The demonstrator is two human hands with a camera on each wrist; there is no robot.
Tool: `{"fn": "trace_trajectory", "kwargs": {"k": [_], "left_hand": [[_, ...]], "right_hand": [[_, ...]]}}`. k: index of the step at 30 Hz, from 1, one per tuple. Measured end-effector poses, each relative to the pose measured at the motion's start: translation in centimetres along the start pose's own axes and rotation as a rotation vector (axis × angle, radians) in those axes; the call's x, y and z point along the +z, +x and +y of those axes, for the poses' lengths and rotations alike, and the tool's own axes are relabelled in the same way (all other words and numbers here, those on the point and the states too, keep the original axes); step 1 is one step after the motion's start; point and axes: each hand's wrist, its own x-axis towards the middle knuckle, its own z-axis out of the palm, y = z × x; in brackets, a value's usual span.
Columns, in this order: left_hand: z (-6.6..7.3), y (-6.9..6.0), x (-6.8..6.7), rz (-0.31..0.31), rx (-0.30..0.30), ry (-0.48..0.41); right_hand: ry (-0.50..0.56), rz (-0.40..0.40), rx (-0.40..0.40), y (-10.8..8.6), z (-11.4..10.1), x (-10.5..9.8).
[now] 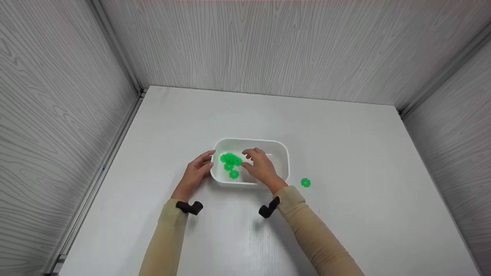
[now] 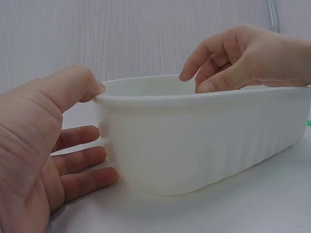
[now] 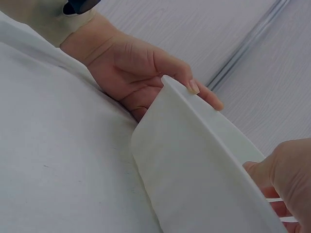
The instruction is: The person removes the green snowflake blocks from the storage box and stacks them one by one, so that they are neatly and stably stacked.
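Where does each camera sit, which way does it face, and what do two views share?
Head: on the person's head, looking forward and down at the white tub and green pieces; left hand, right hand and sleeves show.
Left wrist: on that wrist, facing the tub's end and one long side; both hands show.
Right wrist: on that wrist, tilted, facing the tub's outer wall; both hands and the left sleeve show.
Both wrist views share the tub's outer wall.

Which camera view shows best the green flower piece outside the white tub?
The head view: there the green flower piece shows whole, on the table right of the tub. The left wrist view has only a green sliver, likely this piece, at its right edge; the right wrist view shows none of it.
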Motion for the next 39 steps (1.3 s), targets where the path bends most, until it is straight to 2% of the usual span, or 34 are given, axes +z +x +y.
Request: {"fn": "trace_trajectory", "kwargs": {"k": [6,10,16,25,30,39], "left_hand": [[1.3,-0.7,0.2,-0.036,0.018,-0.036],[1.9,-0.9,0.6,-0.046,0.022,-0.020],[1.9,-1.0,0.6,-0.043,0.014,-0.054],[1.9,-1.0,0.6,-0.052,0.025,-0.015],[1.8,-1.0,0.5,-0.042,0.027,-0.019],[1.9,-1.0,0.5,-0.058,0.039,-0.029]], "right_hand": [[-0.017,-0.155,0.086,1.0,0.5,0.6],[-0.036,-0.208,0.117,1.6,0.8,0.7],[-0.080,-0.220,0.121,2.4,0.5,1.1],[-0.153,-0.169,0.129,2.9,0.5,2.1],[-0.191,-0.178,0.140,3.1,0.5,2.5],[-0.172,-0.201,0.205,3.1,0.5,2.5]]}}
